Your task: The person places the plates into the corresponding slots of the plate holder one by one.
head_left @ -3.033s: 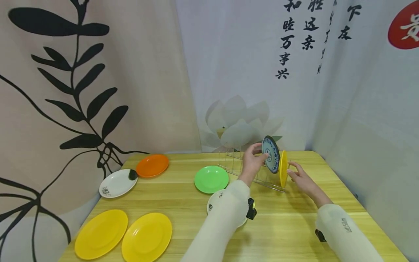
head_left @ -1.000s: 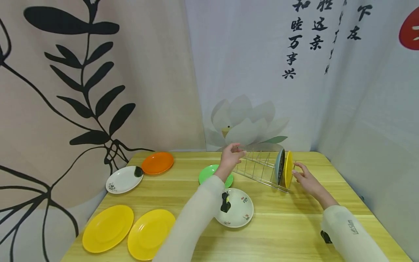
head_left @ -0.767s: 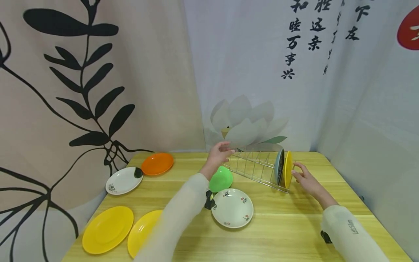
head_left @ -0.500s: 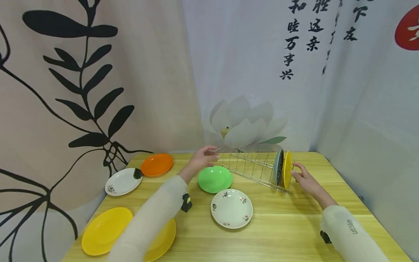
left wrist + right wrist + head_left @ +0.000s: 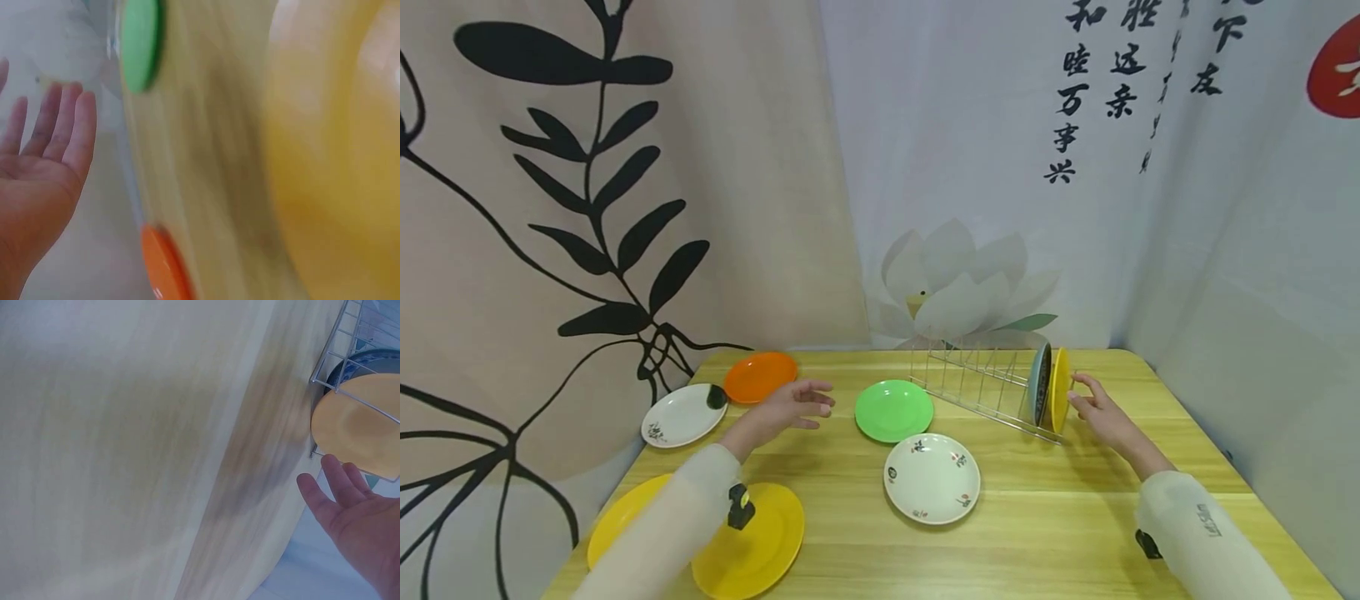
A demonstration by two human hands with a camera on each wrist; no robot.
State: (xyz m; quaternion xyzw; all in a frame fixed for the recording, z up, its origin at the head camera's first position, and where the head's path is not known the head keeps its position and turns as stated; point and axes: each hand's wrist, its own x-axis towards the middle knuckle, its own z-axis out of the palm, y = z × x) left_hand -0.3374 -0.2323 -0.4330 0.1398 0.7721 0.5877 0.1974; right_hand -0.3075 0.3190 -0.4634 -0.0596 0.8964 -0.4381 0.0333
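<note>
Left hand (image 5: 786, 408), fingers extended and loosely spread, hangs left of centre in the frame over the wooden table (image 5: 1037, 533), between the orange plate (image 5: 762, 375) at upper left of the tabletop and the green plate (image 5: 894, 411) near the middle. Right hand (image 5: 1101, 408), at right of frame, fingers parted and slightly bent, lies just beside the upright yellow plate (image 5: 1059, 392) at the right end of the wire rack (image 5: 985, 410), contact impossible to tell; a blue plate (image 5: 1037, 385) stands immediately left of it. Flower-patterned white plate (image 5: 932, 479) lies flat below the green one, centre of frame.
</note>
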